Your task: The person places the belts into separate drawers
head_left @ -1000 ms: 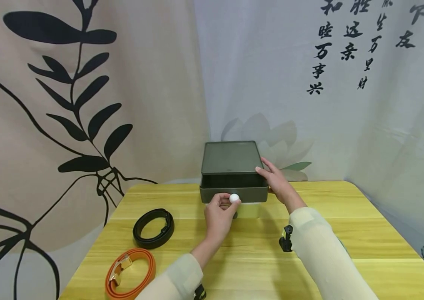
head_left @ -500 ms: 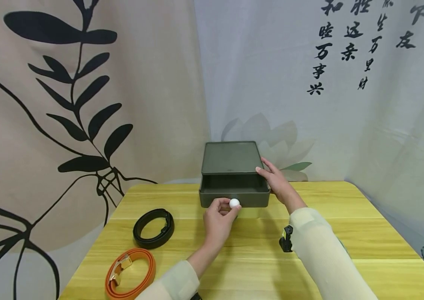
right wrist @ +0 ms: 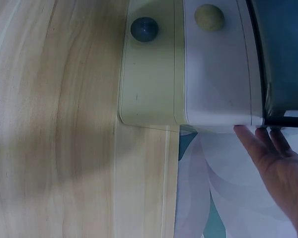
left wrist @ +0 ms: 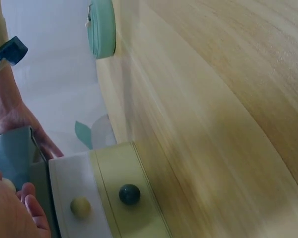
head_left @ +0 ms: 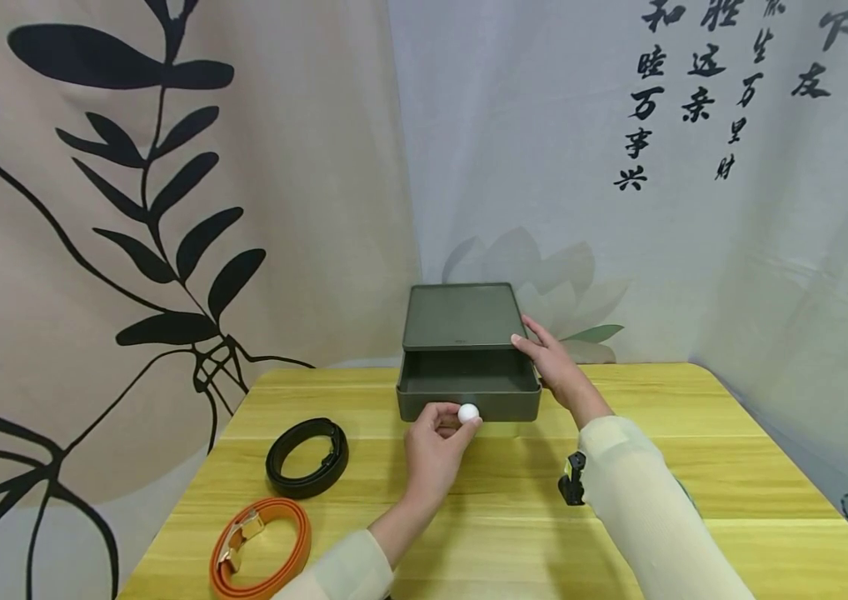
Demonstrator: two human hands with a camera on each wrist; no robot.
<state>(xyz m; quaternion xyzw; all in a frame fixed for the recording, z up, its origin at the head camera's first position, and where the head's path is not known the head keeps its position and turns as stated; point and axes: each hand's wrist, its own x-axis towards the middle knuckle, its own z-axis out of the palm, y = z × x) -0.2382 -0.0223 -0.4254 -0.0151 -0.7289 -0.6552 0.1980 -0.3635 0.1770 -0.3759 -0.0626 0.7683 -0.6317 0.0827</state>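
Note:
A small drawer cabinet (head_left: 461,315) with a dark green top stands at the back of the table. Its top drawer (head_left: 502,407) is pulled partway out, and the part of its inside that shows holds nothing. My left hand (head_left: 433,454) pinches that drawer's round white knob (head_left: 468,413) between thumb and fingers. With straight fingers, my right hand (head_left: 561,371) presses the cabinet's right side, thumb on the top's front corner. Below, in the right wrist view, are a white drawer (right wrist: 216,74) with a yellowish knob (right wrist: 209,17) and a pale green drawer (right wrist: 151,84) with a dark knob (right wrist: 144,29), both closed.
On the left of the wooden table (head_left: 499,533) lie a coiled black belt (head_left: 279,479) and a coiled orange belt (head_left: 304,533) with a gold buckle. A coiled green belt (left wrist: 105,27) shows in the left wrist view. A printed curtain (head_left: 319,208) hangs behind.
My left hand has drawn the top drawer outward, toward me, so more of its inside shows. My right hand has stayed on the cabinet's side.

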